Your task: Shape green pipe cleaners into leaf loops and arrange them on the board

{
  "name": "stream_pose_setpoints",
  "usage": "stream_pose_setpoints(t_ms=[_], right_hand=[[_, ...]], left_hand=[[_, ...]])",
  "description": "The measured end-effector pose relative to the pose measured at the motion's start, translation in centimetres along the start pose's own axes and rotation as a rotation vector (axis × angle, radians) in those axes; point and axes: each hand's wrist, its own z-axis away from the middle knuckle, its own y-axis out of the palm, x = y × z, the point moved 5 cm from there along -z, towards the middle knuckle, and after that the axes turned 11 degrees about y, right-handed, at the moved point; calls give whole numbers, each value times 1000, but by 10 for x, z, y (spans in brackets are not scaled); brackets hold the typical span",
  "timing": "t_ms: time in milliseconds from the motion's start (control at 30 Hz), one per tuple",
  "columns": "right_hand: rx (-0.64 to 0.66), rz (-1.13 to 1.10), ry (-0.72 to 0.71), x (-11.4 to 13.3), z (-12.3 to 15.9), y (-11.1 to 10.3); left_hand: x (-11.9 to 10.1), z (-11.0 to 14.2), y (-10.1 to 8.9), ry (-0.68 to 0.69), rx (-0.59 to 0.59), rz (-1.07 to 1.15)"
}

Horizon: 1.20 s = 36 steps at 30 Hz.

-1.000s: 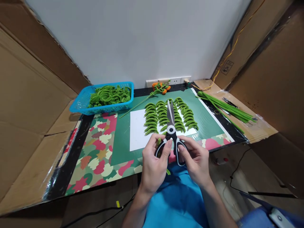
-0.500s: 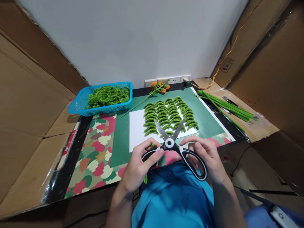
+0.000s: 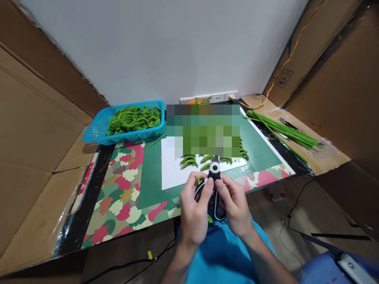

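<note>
A pair of black-and-white scissors (image 3: 214,169) is held upright over the table's front edge, blades pointing away and handles together. My left hand (image 3: 194,209) is closed around the left handle, with a green fuzzy pipe-cleaner piece (image 3: 197,181) poking out beside its fingers. My right hand (image 3: 235,205) grips the right handle, thumb near the pivot. Beyond them, curved green pipe-cleaner pieces (image 3: 188,161) lie on a white sheet (image 3: 171,173). A pixelated block hides most of those pieces and the blade tips.
At the left stands a blue basket (image 3: 124,139) of green pipe-cleaner pieces. Long green stems (image 3: 284,128) and pliers (image 3: 288,124) lie on the right. A green mat (image 3: 151,181) covers the middle of the table. Cardboard walls (image 3: 35,98) flank both sides.
The scissors were closed, then spread wide with my hands apart, and are now brought together again. The pixelated block appears only now.
</note>
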Motion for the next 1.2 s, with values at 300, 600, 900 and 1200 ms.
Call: stream_pose_setpoints(t_ms=[300, 600, 900, 1200], right_hand=[[219, -9, 235, -3, -7, -12], [395, 119, 294, 13, -12, -52], [214, -13, 227, 2, -7, -43], [-3, -95, 132, -9, -8, -15]], left_hand=[[5, -7, -6, 11, 138, -62], [-5, -18, -31, -78, 472, -123], [3, -17, -26, -149, 366, -38], [14, -8, 1, -138, 180, 4]])
